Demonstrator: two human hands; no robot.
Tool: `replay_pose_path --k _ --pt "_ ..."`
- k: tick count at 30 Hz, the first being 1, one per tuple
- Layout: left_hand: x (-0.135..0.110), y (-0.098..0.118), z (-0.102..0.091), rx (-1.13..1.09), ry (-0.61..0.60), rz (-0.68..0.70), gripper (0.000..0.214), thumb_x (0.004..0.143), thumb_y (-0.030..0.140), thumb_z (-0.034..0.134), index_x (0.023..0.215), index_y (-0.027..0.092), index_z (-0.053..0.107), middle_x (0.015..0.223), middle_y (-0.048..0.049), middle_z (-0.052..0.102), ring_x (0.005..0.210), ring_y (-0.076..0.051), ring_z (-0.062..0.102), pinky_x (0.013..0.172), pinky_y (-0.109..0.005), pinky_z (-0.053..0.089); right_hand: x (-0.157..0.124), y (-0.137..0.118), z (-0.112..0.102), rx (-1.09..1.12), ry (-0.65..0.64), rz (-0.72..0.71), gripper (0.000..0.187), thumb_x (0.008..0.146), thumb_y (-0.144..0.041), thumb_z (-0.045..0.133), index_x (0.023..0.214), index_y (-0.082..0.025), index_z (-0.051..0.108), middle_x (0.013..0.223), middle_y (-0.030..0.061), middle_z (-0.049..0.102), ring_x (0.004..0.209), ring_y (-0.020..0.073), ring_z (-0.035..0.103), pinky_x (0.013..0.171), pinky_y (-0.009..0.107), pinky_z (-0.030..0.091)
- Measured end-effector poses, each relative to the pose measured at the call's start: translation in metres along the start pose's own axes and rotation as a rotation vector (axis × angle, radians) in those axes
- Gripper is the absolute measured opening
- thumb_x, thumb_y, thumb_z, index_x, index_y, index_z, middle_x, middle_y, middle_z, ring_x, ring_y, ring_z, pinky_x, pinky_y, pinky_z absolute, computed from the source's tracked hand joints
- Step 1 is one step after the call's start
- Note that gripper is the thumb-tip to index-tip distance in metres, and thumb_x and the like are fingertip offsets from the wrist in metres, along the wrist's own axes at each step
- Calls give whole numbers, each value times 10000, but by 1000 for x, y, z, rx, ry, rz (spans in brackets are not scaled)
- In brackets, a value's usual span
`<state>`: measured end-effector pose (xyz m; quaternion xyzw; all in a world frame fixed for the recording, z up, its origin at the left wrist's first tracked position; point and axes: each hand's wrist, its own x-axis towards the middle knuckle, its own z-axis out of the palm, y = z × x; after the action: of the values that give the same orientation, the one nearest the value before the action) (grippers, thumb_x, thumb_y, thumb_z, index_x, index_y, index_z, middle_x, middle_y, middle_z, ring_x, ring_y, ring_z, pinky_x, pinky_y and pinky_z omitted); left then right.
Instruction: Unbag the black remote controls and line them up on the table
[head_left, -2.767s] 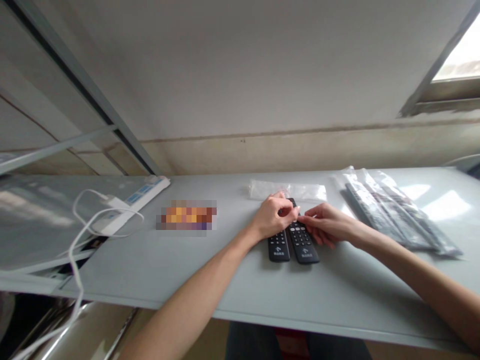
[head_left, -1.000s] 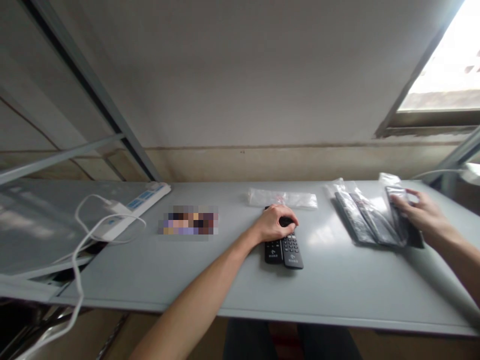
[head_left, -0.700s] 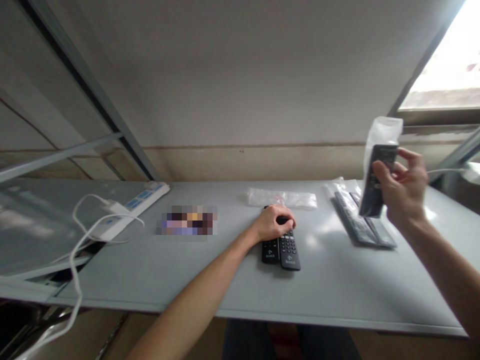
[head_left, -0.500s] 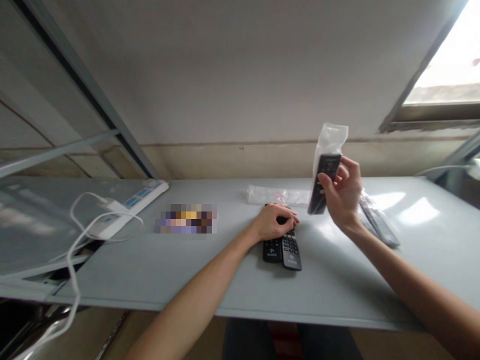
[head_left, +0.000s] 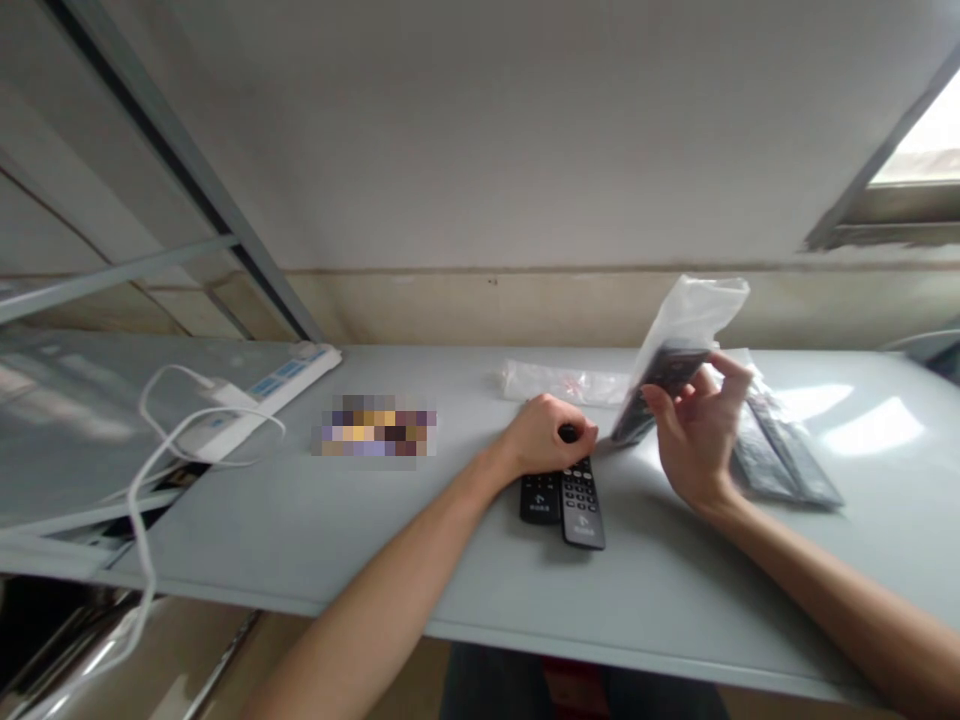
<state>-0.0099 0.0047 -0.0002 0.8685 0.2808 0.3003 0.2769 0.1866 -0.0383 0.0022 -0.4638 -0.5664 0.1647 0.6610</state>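
Observation:
Two black remote controls (head_left: 574, 496) lie side by side on the grey table (head_left: 480, 570), unwrapped. My left hand (head_left: 546, 437) rests curled over their far ends. Just right of them, my right hand (head_left: 694, 435) holds a bagged remote (head_left: 660, 385) tilted above the table, its clear plastic bag sticking up past the fingers. An empty clear bag (head_left: 566, 383) lies behind the two remotes.
More bagged remotes (head_left: 784, 455) lie on the table at the right. A white power strip (head_left: 262, 385) with a plugged white cable (head_left: 150, 470) sits at the left. A wall runs behind the table, with a window at the upper right.
My right hand reached to the pile at the right, picked up one bagged remote and carried it left to beside the two bare remotes. My left hand stayed on them.

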Motion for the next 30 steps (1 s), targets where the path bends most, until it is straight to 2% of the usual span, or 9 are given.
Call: replay_pose_path --k 2,7,10,13,17,19,23,26,30 --pt "0 2 -1 -24 -10 -20 270 922 285 628 715 167 757 730 -61 770 686 -160 676 704 -273 519 -1 2 3 15 2 38 543 902 -468 742 1254 -322 356 1123 83 666 919 255 687 787 429 593" --pt "-1 0 -2 -158 -4 -50 255 911 264 625 753 150 790 749 -72 784 696 -164 697 679 -258 517 -4 8 7 -105 -74 119 455 845 -453 794 1083 -278 448 811 -9 591 680 207 581 588 383 535" --pt "-1 -1 -1 -241 22 -93 281 922 268 609 760 141 800 756 -81 790 688 -173 708 662 -261 521 -7 6 7 -130 -146 136 418 855 -413 765 1109 -264 468 803 -1 623 686 208 602 615 388 544" --pt "-2 -2 0 -284 33 -127 293 914 252 597 731 136 795 719 -82 779 650 -177 702 630 -264 508 -9 3 9 -84 -313 177 461 859 -378 743 1211 -256 472 815 9 692 704 213 655 674 394 567" --pt "-1 -1 0 -310 50 -75 310 925 282 602 693 155 764 713 -78 769 662 -186 698 659 -286 513 -11 2 9 0 -436 180 432 882 -373 732 1213 -266 477 967 44 777 792 214 715 750 392 581" --pt "-1 0 0 -320 100 -13 409 987 360 568 656 175 725 747 -85 769 767 -209 716 740 -316 528 -10 1 8 -1 -387 188 413 875 -392 756 1166 -259 495 912 36 777 755 203 709 714 370 573" --pt "-1 1 -2 -218 358 25 645 1100 503 352 577 213 594 717 -88 714 926 -242 675 923 -388 488 -6 -6 5 29 -377 235 354 862 -433 781 1067 -230 577 737 3 724 609 165 653 582 310 532" --pt "-2 -1 -5 -113 489 33 625 1095 587 311 707 209 622 800 -79 692 903 -240 619 909 -396 469 -1 -12 2 48 -457 276 316 878 -475 763 978 -196 653 704 14 712 539 131 604 505 273 483" --pt "-3 -1 -5 -203 532 -23 542 1053 647 420 816 204 623 810 -60 654 837 -219 599 793 -340 477 3 -15 -2 53 -612 332 386 899 -539 724 772 -183 643 571 2 639 459 112 558 420 240 404"
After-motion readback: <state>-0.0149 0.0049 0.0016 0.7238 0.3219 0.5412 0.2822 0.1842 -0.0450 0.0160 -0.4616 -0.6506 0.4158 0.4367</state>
